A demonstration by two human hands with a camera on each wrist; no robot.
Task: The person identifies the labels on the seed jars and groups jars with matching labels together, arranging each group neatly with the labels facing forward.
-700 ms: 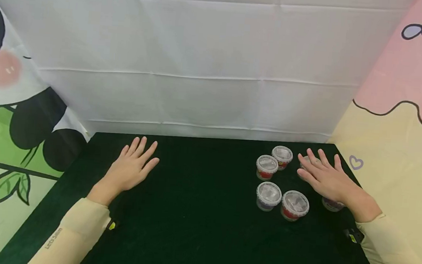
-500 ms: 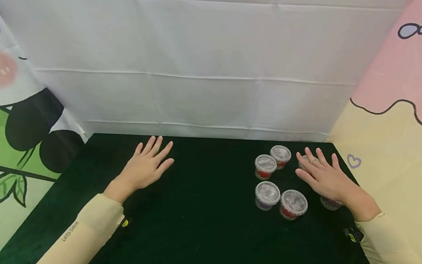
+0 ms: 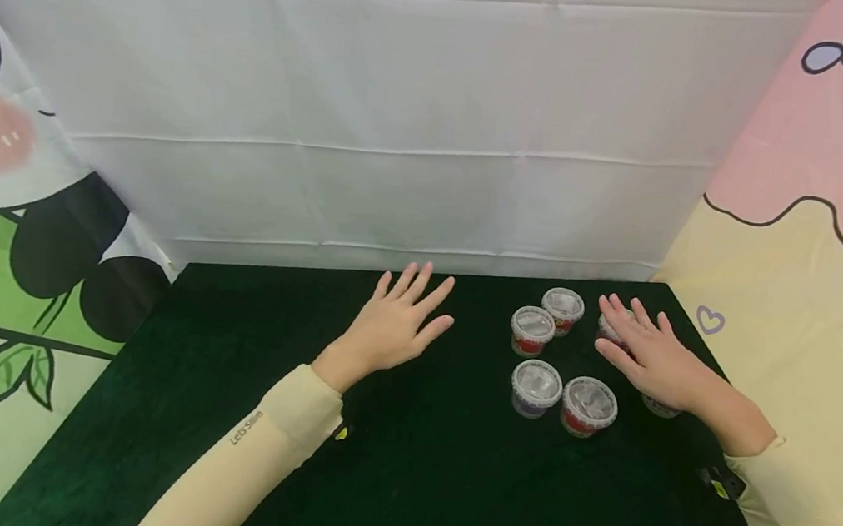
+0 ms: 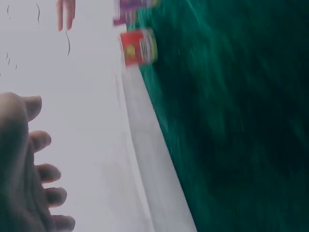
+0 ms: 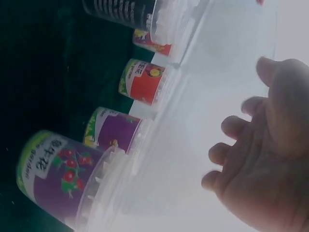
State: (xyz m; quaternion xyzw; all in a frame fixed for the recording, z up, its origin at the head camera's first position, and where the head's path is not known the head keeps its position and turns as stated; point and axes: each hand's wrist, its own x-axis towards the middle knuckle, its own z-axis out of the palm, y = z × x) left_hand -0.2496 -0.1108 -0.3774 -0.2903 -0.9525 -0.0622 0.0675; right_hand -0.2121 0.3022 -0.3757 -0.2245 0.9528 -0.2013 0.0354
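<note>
Right grip (image 3: pixel 652 358) spread, right of front red cup (image 3: pixel 589 407); left grip (image 3: pixel 386 325) spread, left of it. Best lower straight, jostling nothing.

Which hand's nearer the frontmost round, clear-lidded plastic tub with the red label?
Right. The right hand is just beyond that tub, to its right; the left hand is farther away, well off to its left.
</note>
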